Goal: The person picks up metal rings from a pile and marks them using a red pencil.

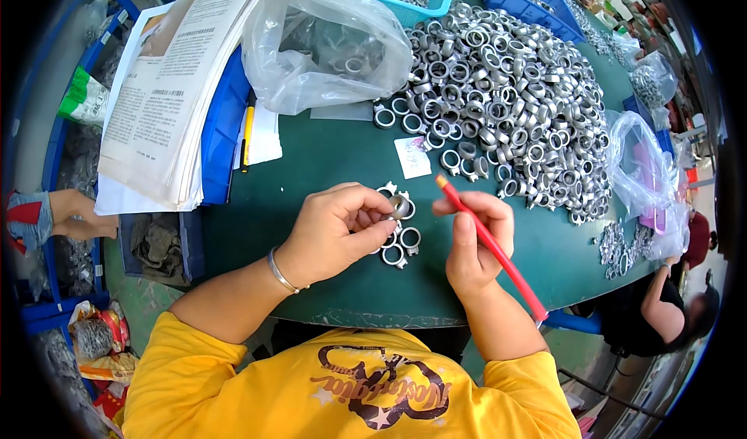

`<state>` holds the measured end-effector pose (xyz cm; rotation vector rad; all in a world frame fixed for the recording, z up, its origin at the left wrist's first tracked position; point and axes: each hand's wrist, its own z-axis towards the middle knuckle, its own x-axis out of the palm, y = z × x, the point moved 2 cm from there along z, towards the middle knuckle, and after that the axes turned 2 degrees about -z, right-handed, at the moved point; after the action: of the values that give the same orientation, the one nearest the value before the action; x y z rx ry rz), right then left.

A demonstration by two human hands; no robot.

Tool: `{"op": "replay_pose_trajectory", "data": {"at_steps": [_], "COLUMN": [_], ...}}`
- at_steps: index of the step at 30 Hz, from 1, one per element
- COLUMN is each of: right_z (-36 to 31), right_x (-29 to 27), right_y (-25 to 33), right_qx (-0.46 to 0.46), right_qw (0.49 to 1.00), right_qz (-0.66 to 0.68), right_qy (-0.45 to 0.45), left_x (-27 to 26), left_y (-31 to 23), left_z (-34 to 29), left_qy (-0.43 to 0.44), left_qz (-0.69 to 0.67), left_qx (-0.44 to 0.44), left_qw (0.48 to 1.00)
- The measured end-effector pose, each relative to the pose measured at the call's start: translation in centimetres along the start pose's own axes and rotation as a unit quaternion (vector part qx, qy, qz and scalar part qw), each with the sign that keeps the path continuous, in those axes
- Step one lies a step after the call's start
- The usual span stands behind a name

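Observation:
My left hand (336,223) pinches a grey metal ring (400,206) between thumb and forefinger, just over the green tabletop. Several more such metal rings (398,246) lie close together below it. To the right, my right hand (481,241) grips a red tool with a long round handle (506,262). Its short yellowish tip points up and left toward the rings, apart from them; its exact kind I cannot make out. A large heap of the same metal rings (506,89) covers the table beyond my hands.
An open clear plastic bag (327,50) with rings inside stands at the back left. Beside it lie newspapers (167,89) on a blue bin (226,128) and a yellow marker (247,137). A paper slip (412,157) touches the heap's edge. Another person (671,311) is at the right.

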<state>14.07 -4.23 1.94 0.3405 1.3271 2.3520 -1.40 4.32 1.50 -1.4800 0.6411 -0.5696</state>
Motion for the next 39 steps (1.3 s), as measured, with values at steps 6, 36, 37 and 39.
{"op": "replay_pose_trajectory", "data": {"at_steps": [6,36,37,39], "right_z": [0.5,0.2,0.3,0.2], "right_x": [-0.3,0.0,-0.2,0.0], "right_y": [0.9,0.0,-0.2,-0.9], "right_qx": [-0.152,0.001,0.012,0.058], "right_qw": [0.975,0.998,0.995,0.996], "right_qz": [-0.135,-0.068,-0.100,-0.054], "right_qy": [0.090,0.003,0.021,0.031], "left_x": [-0.1,-0.2,-0.2,0.0], "left_y": [0.2,-0.7,-0.9,-1.3], "left_z": [0.0,0.0,0.0,0.1], "left_qy": [0.014,0.006,0.001,-0.004], "left_qz": [0.021,0.056,0.073,0.105], "left_qx": [0.005,0.073,0.084,0.107], "left_qw": [1.000,0.996,0.994,0.989]}}
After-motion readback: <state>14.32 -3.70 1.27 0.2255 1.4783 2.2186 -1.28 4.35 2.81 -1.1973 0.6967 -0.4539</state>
